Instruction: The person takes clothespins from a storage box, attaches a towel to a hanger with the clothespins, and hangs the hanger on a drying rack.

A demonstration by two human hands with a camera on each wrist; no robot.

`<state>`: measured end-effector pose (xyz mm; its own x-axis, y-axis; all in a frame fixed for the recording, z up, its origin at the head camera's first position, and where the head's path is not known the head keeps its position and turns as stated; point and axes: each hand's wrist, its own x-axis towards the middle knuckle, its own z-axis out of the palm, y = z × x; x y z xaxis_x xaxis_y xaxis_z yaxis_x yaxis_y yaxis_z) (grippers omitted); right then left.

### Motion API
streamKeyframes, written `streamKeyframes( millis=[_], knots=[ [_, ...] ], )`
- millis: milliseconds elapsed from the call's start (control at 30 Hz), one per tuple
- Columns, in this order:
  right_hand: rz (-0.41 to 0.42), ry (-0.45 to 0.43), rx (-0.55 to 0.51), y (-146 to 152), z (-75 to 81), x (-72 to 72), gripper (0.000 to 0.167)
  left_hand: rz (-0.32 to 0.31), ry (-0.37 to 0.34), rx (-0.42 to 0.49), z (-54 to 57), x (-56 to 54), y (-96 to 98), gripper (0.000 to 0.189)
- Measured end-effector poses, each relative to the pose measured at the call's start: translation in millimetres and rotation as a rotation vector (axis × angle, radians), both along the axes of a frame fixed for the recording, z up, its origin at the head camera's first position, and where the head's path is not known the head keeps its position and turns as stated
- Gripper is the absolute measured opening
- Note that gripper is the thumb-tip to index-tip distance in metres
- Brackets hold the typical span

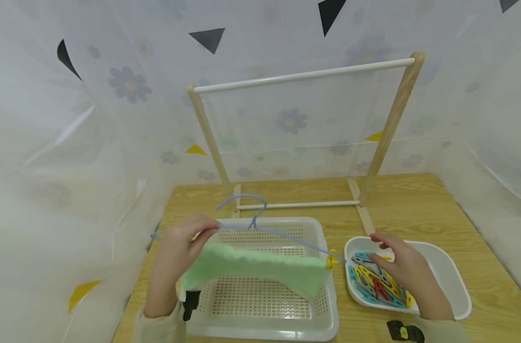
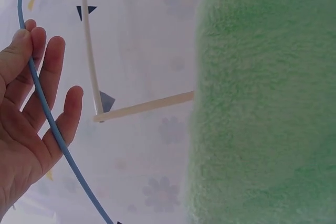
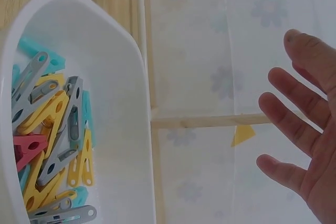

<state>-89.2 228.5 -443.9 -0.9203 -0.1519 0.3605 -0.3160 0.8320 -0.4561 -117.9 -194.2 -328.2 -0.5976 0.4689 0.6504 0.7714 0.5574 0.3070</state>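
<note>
My left hand (image 1: 184,245) pinches the left part of a thin blue-purple clothes hanger (image 1: 281,233) between thumb and fingers, its hook upward. A fluffy light green cloth (image 1: 260,269) hangs below the hanger's bar; a yellow clothespin (image 1: 331,260) sits at its right end, by the hanger's right tip. In the left wrist view the green cloth (image 2: 268,98) fills the right side, apart from the fingers. My right hand (image 1: 403,262) is over a white tray (image 1: 451,281), fingers spread and holding nothing. Blue, yellow, grey and red clothespins (image 3: 52,129) lie heaped in the tray's left part.
A white perforated basket (image 1: 260,328) stands on the wooden table (image 1: 492,267) below the hanger. Behind it rises a rack with wooden posts (image 1: 391,128) and a white top rail (image 1: 307,76). Flower-patterned plastic sheeting (image 1: 127,143) encloses the back and sides.
</note>
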Motion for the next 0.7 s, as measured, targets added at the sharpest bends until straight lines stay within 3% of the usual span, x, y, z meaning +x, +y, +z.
streamKeyframes(
  millis=[133, 300, 433, 700],
  knots=[
    [-0.003, 0.03, 0.006, 1.7, -2.2, 1.4, 0.047, -0.032, -0.037, 0.002, -1.2, 2.0, -1.0, 0.024],
    [0.002, 0.046, 0.013, 4.4, -5.3, 2.3, 0.049, -0.086, -0.086, 0.012, -4.0, 0.6, -2.6, 0.016],
    [-0.003, 0.032, 0.013, 5.4, -6.5, 3.2, 0.049, -0.089, -0.14, -0.008, -10.5, -4.2, -5.4, 0.013],
    [-0.016, 0.007, -0.004, 7.1, -7.8, 4.4, 0.047, -0.062, -0.365, -0.028, -23.7, -17.6, -10.0, 0.012]
  ],
)
